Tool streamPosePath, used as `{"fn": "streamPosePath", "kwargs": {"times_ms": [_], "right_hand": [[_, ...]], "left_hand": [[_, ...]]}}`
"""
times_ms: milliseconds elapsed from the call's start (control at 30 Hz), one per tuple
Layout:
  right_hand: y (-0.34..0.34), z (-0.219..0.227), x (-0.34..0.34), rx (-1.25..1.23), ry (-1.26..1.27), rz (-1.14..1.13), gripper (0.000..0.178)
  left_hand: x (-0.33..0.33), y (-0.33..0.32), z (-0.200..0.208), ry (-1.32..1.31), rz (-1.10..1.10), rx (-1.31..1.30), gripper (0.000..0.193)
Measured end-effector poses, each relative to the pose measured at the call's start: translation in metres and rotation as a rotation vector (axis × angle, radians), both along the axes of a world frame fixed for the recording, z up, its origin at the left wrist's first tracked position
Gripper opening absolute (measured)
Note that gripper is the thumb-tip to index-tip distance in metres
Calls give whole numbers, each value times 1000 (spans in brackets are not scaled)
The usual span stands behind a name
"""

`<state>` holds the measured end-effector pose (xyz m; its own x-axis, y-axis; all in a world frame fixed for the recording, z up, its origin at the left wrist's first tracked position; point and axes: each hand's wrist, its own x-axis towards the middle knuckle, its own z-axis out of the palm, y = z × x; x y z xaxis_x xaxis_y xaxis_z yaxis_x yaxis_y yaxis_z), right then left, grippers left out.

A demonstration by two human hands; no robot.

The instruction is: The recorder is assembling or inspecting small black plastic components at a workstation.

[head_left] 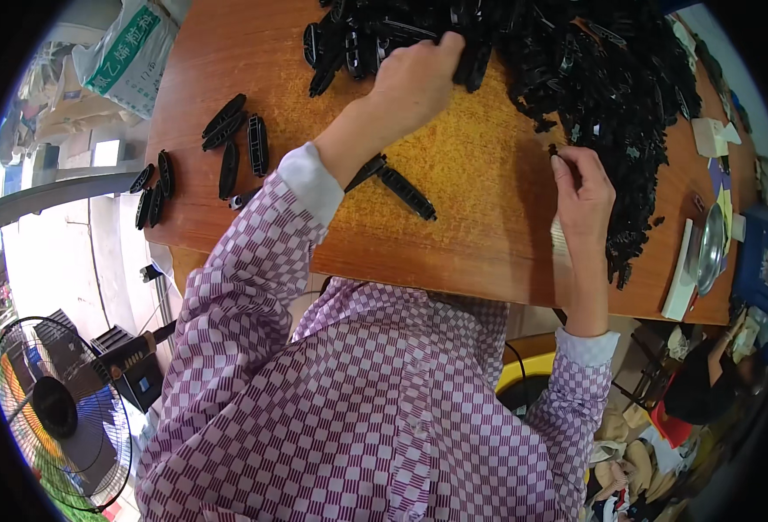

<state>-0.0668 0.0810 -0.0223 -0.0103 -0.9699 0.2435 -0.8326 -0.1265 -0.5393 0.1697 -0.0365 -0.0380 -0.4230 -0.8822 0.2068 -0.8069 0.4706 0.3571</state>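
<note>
At the edge of a heap of long, boat-shaped black plastic parts, my left hand is curled, its back toward me. What its fingers grip, if anything, is hidden. My right hand is closed in a pinch on a small black plastic piece, beside a larger heap of small dark pieces. Between the hands, a long black part lies on the wooden table, with another partly under my left wrist. Several more long parts lie to the left of my left forearm.
A small group of black parts lies near the table's left edge. On the right stand a shiny metal dish and a white strip. A fan is at lower left; a white sack lies beyond the table's left side.
</note>
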Motion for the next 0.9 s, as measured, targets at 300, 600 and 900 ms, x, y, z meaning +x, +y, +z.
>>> {"fn": "streamPosePath", "kwargs": {"times_ms": [300,600,900], "right_hand": [[31,28,59,407,-1383,-76,8],[44,61,60,190,-448,300,7],[55,83,63,147,-26,545,13]], "left_hand": [[20,86,24,964,-76,779,55],[16,128,34,997,-223,932,46],[11,149,37,719,-230,716,48]]}}
